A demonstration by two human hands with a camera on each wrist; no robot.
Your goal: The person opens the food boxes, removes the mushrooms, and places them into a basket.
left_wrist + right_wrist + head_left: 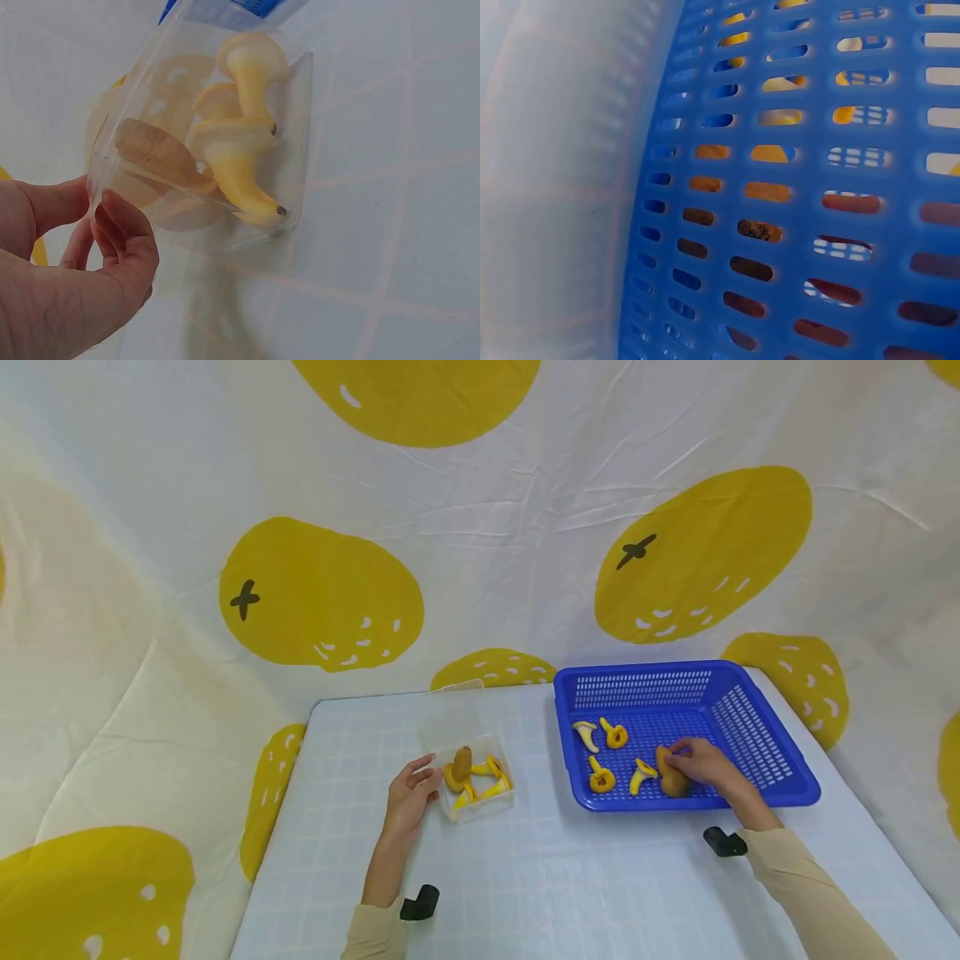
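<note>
A clear plastic box [457, 817] stands on the table, holding several yellow mushrooms [241, 169] and a brown mushroom [462, 762]. My left hand [408, 793] pinches the box's left edge between thumb and fingers. To the right, in a blue basket [795, 781], my right hand [705, 762] grips another brown mushroom [672, 782] near the front wall. Beside it lie several yellow mushrooms, one of them right next to it [641, 774]. In the right wrist view the basket's slotted wall [780, 172] hides most of that hand and the mushroom.
The box's clear lid [453, 710] stands open toward the back. A pale checked cloth [540, 877] covers the table, and a white curtain with yellow fruit prints [510, 568] hangs behind it. The basket's raised walls surround the right hand.
</note>
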